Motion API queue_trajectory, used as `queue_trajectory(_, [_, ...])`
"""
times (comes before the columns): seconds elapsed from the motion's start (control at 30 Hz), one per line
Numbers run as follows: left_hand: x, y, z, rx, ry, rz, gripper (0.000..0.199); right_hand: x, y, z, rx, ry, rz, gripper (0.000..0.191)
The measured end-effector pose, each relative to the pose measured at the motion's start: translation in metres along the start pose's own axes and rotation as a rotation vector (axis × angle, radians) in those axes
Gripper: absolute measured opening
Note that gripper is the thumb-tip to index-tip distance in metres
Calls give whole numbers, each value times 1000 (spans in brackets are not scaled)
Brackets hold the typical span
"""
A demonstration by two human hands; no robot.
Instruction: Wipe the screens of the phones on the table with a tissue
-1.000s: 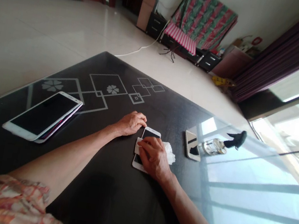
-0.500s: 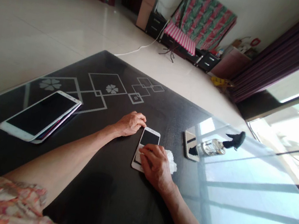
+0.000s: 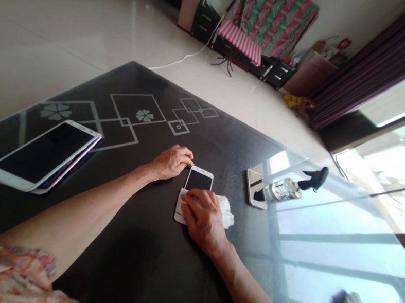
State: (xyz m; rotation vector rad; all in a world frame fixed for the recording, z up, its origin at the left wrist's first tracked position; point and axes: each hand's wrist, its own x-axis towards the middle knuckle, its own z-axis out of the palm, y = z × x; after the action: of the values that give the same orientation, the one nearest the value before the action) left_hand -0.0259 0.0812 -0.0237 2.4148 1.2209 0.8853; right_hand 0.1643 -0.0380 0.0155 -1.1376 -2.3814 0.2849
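Smartphone (image 3: 200,181), white-framed, is laid screen-up near the middle of the dark table (image 3: 121,257), its lower part covered. At far left, a white-framed device (image 3: 45,152) is stacked on another. Beside it, the left forearm (image 3: 94,210) is extended diagonally forward from a patterned sleeve (image 3: 8,276). The left hand (image 3: 172,162) is held palm-down, fingers bent and drawn together, with the fingertips placed at the phone's upper left corner; whether the edge is pinched cannot be told. Across the phone's lower part, a white tissue (image 3: 227,212) is pressed by the right hand (image 3: 206,217), set palm-down with fingers bunched; whether the tissue is gripped cannot be told. Farther right, another phone (image 3: 255,189) is positioned just beside a clear spray bottle (image 3: 285,189) fitted with a black head.
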Motion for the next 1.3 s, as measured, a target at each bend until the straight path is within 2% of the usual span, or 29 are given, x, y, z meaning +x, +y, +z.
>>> queue_trajectory(0.13, [0,-1,-1,11,3,18,33,2,-4,0,15,-37,-30,23])
queue_trajectory(0.37, [-1,-1,-2,28,-4,40,32,-5,21,-12,-53,110,124,13])
queue_trajectory(0.5, [-1,0,-2,26,1,28,31,-5,26,-12,-74,143,160,13])
queue_trajectory(0.6, [-1,0,-1,25,8,22,31,-1,19,-9,-73,99,126,19])
queue_trajectory(0.77, [-1,0,0,19,17,16,32,7,5,-6,-43,-50,-5,31])
queue_trajectory(0.87, [-1,1,0,23,15,24,33,8,5,-6,-47,-67,-17,32])
queue_trajectory(1.13, [-1,-1,0,18,22,39,32,3,32,-12,-135,95,169,23])
queue_trajectory(1.3, [-1,0,0,27,22,34,32,2,29,-13,-157,80,168,24])
